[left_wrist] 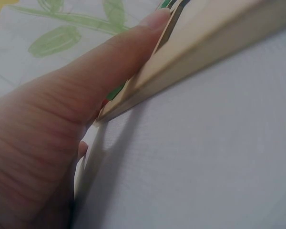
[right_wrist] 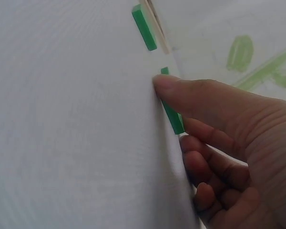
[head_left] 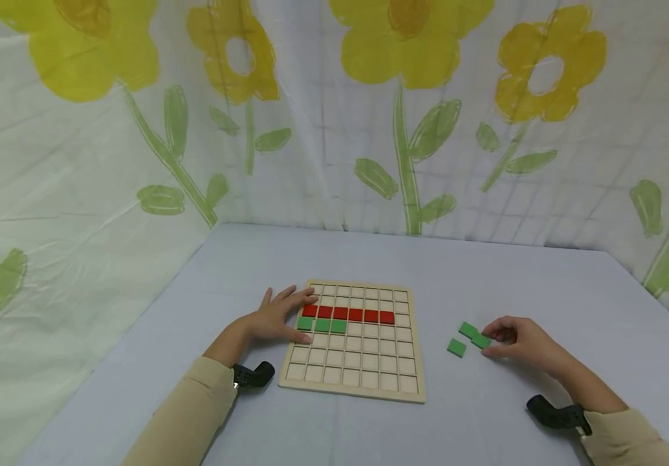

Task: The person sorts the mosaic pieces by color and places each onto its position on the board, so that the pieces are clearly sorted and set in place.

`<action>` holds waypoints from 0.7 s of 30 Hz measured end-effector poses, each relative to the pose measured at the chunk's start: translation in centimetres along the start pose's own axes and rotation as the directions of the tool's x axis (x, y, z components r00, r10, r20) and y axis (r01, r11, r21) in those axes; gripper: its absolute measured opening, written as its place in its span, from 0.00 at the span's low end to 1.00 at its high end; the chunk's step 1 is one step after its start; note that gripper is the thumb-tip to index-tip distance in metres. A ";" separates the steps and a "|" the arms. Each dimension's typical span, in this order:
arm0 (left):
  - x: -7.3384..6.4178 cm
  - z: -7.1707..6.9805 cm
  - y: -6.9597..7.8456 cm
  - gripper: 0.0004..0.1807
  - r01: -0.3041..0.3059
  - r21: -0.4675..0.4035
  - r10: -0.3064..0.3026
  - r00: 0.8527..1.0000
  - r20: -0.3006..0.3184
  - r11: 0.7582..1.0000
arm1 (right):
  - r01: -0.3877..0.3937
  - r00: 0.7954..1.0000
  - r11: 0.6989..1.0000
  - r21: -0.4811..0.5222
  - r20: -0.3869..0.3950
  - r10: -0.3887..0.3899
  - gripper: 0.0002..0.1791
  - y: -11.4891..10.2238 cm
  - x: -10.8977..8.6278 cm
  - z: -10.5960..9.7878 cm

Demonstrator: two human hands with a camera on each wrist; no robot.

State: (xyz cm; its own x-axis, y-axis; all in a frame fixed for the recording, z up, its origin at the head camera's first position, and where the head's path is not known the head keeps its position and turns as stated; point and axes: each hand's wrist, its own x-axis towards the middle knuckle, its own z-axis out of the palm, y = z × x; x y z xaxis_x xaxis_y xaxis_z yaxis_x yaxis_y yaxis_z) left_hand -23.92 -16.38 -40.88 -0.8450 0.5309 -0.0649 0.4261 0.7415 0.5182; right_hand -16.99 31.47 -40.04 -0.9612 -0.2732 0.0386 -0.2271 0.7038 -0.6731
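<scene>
A square wooden grid board (head_left: 355, 391) lies on the table. Several red tiles (head_left: 340, 312) form a row in it, and three green tiles (head_left: 322, 325) sit in the row just below. My left hand (head_left: 269, 320) rests with spread fingers on the board's left edge; its thumb (left_wrist: 133, 45) lies over the frame in the left wrist view. To the right of the board, my right hand (head_left: 523, 340) pinches a green tile (right_wrist: 173, 117) between thumb and index finger. Two more loose green tiles, one farther back (head_left: 467, 330) and one nearer (head_left: 457, 348), lie beside it.
The pale table (head_left: 334, 433) extends around the board. A white curtain (head_left: 311, 129) printed with yellow flowers hangs behind it and along the left side. Each wrist wears a black camera mount, one left (head_left: 253, 375) and one right (head_left: 556, 414), below beige sleeves.
</scene>
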 end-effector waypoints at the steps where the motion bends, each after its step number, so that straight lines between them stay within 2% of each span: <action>1: 0.0 0.1 0.0 0.46 -0.001 0.000 0.001 1.000 0.001 1.000 | -0.005 1.000 1.000 -0.005 0.000 0.005 0.21 0.0 -0.1 0.0; 9: 0.1 0.2 0.0 0.46 0.005 -0.002 -0.005 1.000 0.006 1.000 | -0.038 0.999 0.999 -0.031 -0.016 0.038 0.20 0.0 -0.2 0.2; 21: 0.0 0.0 0.2 0.46 0.021 0.002 -0.021 1.000 0.006 1.000 | -0.015 1.000 0.998 -0.054 -0.016 0.014 0.16 0.1 0.1 -0.1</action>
State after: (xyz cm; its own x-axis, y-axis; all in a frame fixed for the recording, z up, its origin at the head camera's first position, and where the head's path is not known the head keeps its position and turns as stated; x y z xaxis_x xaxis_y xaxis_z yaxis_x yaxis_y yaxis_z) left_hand -23.85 -16.24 -40.75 -0.8516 0.5179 -0.0806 0.4091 0.7530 0.5154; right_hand -17.11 31.57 -40.03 -0.9666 -0.2528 0.0410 -0.2209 0.7421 -0.6329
